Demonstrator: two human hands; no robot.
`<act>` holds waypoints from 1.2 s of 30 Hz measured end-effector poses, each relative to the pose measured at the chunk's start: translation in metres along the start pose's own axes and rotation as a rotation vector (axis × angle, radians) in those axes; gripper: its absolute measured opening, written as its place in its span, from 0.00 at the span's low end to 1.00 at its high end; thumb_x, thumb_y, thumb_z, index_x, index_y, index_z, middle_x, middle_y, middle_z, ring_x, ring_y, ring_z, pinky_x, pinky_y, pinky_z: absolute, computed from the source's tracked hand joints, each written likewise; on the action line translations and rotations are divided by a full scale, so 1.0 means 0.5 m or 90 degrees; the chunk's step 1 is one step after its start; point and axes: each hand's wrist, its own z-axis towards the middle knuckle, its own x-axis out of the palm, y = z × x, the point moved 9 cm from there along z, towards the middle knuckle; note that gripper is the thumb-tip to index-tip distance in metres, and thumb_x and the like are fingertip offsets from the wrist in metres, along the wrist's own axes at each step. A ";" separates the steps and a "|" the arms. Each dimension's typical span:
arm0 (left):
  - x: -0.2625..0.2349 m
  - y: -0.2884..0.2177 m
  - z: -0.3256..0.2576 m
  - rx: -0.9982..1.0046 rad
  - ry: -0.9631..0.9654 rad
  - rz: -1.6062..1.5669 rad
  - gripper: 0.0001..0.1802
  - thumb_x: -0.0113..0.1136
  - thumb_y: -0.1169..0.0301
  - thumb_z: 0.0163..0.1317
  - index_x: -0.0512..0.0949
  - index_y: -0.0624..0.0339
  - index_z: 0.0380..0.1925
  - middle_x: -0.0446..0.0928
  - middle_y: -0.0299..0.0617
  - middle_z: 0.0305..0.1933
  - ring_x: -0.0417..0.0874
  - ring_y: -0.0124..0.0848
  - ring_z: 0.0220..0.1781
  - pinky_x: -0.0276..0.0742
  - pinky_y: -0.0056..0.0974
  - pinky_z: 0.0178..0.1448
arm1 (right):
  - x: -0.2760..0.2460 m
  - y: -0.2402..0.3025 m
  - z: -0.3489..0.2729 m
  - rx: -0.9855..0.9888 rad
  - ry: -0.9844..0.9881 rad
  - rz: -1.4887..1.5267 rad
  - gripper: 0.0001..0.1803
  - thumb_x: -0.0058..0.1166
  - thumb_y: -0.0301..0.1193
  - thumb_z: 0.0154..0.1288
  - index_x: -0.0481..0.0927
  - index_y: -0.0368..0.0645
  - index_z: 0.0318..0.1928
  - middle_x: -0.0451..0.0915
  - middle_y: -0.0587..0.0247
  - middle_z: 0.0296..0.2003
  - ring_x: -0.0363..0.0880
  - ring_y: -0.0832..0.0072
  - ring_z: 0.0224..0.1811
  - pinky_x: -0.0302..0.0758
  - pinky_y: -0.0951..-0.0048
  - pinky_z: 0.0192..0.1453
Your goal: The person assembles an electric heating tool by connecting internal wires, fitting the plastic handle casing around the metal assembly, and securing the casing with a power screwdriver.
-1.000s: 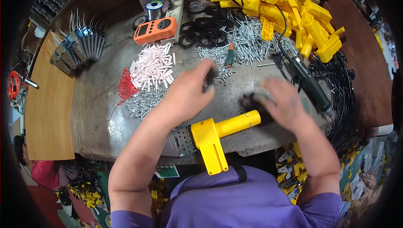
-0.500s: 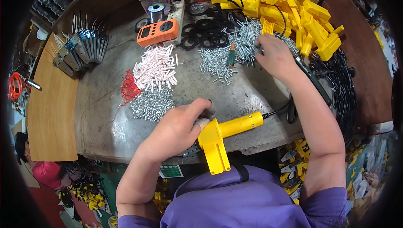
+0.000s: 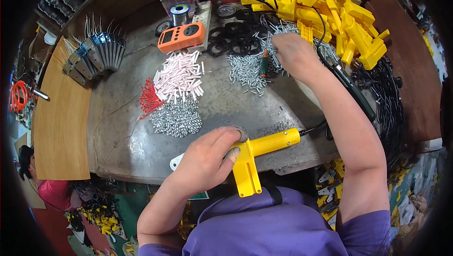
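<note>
My left hand (image 3: 207, 157) is closed on a yellow plastic housing (image 3: 247, 173) near the table's front edge. The housing has a round handle pointing right, with a black cable running out of its end. A flat metal plate (image 3: 176, 161) with a hole sticks out on the left, past my left hand. Farther back, my right hand (image 3: 296, 58) is over a pile of long silver screws (image 3: 278, 28), fingers curled down. Its fingertips are partly hidden, so what they hold does not show. A green-handled tool (image 3: 264, 63) lies beside it, by a heap of shorter screws (image 3: 247, 73).
White tubes (image 3: 179, 74), red small parts (image 3: 150, 96) and silver nuts (image 3: 175, 118) lie heaped left of centre. Behind them are an orange meter (image 3: 181, 37), a solder spool (image 3: 180, 14) and black rings (image 3: 236, 39). Yellow housings (image 3: 363, 34) are piled at back right, above black cables (image 3: 384, 91).
My right hand has shifted left over the screws. My left hand has turned slightly around the housing, and the metal plate now shows more on its left.
</note>
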 end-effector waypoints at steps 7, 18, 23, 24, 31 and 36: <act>0.002 0.059 0.032 -0.088 -0.070 -0.167 0.14 0.55 0.77 0.60 0.70 0.63 0.47 0.77 0.52 0.46 0.80 0.46 0.49 0.76 0.42 0.52 | -0.042 0.018 0.011 -0.052 -0.066 0.080 0.07 0.49 0.20 0.52 0.72 0.40 0.34 0.77 0.55 0.33 0.75 0.56 0.41 0.73 0.59 0.45; 0.085 0.106 0.187 -0.303 0.009 -0.666 0.21 0.54 0.72 0.68 0.61 0.60 0.58 0.79 0.46 0.43 0.83 0.27 0.39 0.78 0.28 0.42 | -0.200 0.139 -0.080 -0.024 -0.198 0.260 0.13 0.55 0.15 0.44 0.75 0.41 0.32 0.79 0.59 0.31 0.79 0.59 0.35 0.76 0.64 0.39; 0.093 0.071 0.194 -0.307 0.001 -0.825 0.29 0.63 0.72 0.62 0.60 0.61 0.59 0.78 0.39 0.37 0.79 0.21 0.32 0.75 0.25 0.35 | -0.205 0.209 -0.154 -0.140 -0.193 0.297 0.13 0.60 0.18 0.42 0.76 0.37 0.32 0.81 0.53 0.36 0.81 0.58 0.33 0.80 0.65 0.34; 0.097 0.066 0.192 -0.298 0.020 -0.862 0.29 0.63 0.72 0.62 0.60 0.61 0.59 0.78 0.39 0.37 0.80 0.22 0.33 0.76 0.25 0.35 | -0.205 0.214 -0.163 -0.158 -0.199 0.309 0.12 0.61 0.19 0.43 0.76 0.36 0.32 0.81 0.52 0.37 0.81 0.58 0.33 0.81 0.65 0.33; 0.080 0.088 0.180 -0.310 0.016 -0.847 0.25 0.62 0.75 0.60 0.65 0.61 0.56 0.78 0.38 0.40 0.82 0.26 0.39 0.80 0.28 0.41 | -0.217 0.212 -0.194 -0.099 -0.196 0.348 0.11 0.63 0.18 0.45 0.77 0.36 0.32 0.81 0.52 0.37 0.81 0.59 0.35 0.80 0.68 0.36; 0.088 0.089 0.142 -0.207 0.105 -0.557 0.18 0.61 0.77 0.59 0.72 0.65 0.50 0.75 0.33 0.38 0.76 0.19 0.36 0.75 0.28 0.44 | -0.171 0.232 -0.237 0.122 -0.012 0.646 0.13 0.65 0.18 0.47 0.80 0.40 0.35 0.82 0.56 0.31 0.82 0.65 0.33 0.78 0.69 0.37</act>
